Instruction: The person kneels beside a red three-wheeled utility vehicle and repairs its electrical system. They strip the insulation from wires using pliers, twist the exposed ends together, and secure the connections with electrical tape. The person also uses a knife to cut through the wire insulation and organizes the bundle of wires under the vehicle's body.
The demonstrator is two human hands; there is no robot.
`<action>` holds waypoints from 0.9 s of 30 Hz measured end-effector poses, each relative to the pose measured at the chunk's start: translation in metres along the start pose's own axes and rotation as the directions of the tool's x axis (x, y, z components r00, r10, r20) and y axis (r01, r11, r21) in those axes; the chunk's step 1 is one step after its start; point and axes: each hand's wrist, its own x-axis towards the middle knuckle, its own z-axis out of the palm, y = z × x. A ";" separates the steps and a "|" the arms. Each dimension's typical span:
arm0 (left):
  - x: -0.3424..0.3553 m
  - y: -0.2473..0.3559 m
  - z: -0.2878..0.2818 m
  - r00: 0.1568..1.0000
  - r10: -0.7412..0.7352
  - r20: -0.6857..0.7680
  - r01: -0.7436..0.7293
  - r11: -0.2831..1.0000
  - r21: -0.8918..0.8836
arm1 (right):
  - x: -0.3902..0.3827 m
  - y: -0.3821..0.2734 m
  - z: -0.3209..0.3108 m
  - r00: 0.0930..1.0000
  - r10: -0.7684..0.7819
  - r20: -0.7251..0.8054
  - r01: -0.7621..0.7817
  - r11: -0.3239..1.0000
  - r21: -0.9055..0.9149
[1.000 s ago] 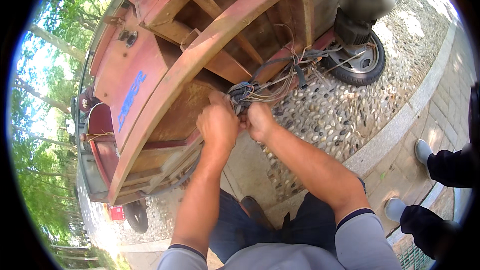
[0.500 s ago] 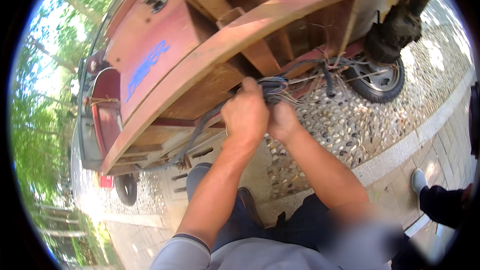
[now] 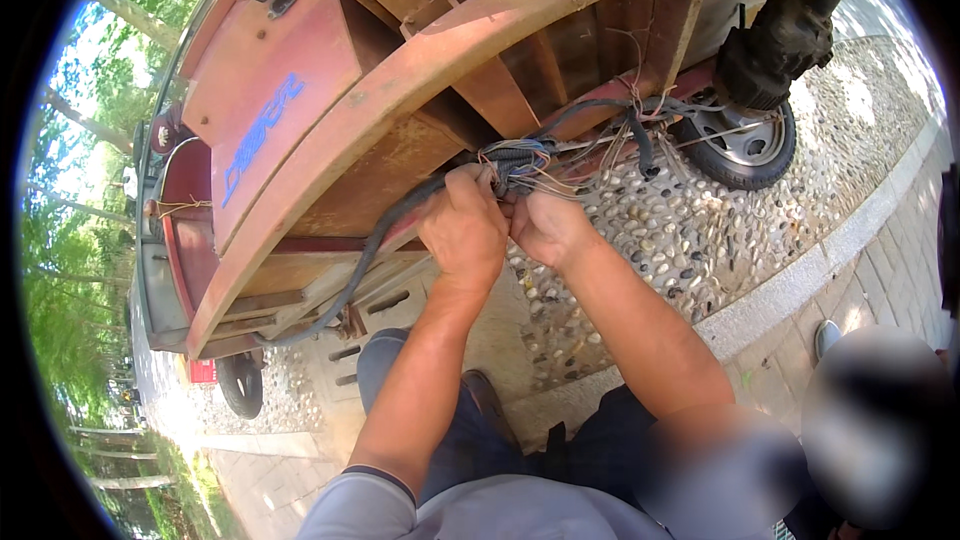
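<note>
My left hand [image 3: 465, 228] is closed on a wiring harness, thumb on top, where its thick grey sheath [image 3: 368, 252] meets a bundle of loose wires [image 3: 522, 162]. Right beside it, my right hand [image 3: 548, 226] is closed at the underside of the same bundle, its fingertips meeting those of the left. Several thin wire ends fan out above the right hand. What exactly the fingertips pinch is hidden behind the hands. The harness runs along the lower side of a rusty red vehicle frame [image 3: 440, 50].
At the right, a wheel [image 3: 748, 148] and a black axle or motor part [image 3: 775, 55] stick out from the vehicle. Another tyre [image 3: 240, 385] is at the left. Pebbled paving [image 3: 660, 270] and a stone kerb [image 3: 770, 300] lie below. Another person, partly blurred, stands at the right.
Both hands and the wire bundle sit slightly lower and further left in the picture, as does the vehicle. The hands remain together at the wires.
</note>
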 end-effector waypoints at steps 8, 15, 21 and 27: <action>-0.003 -0.006 0.006 0.998 0.036 0.050 -0.034 0.999 -0.038 | -0.016 -0.009 -0.040 0.925 -0.375 0.064 0.136 0.170 -0.976; -0.001 -0.017 0.009 0.997 0.067 0.041 -0.061 0.990 -0.129 | -0.016 0.023 -0.022 0.890 -0.429 0.154 0.121 -0.104 -0.987; 0.000 -0.027 0.007 0.989 0.142 0.046 -0.132 0.974 -0.182 | -0.028 -0.006 0.004 0.940 -0.339 0.044 0.042 -0.014 -0.999; 0.000 -0.025 0.009 0.976 0.216 0.026 -0.208 0.961 -0.180 | -0.027 -0.004 0.002 0.929 -0.371 -0.005 0.015 0.053 -0.998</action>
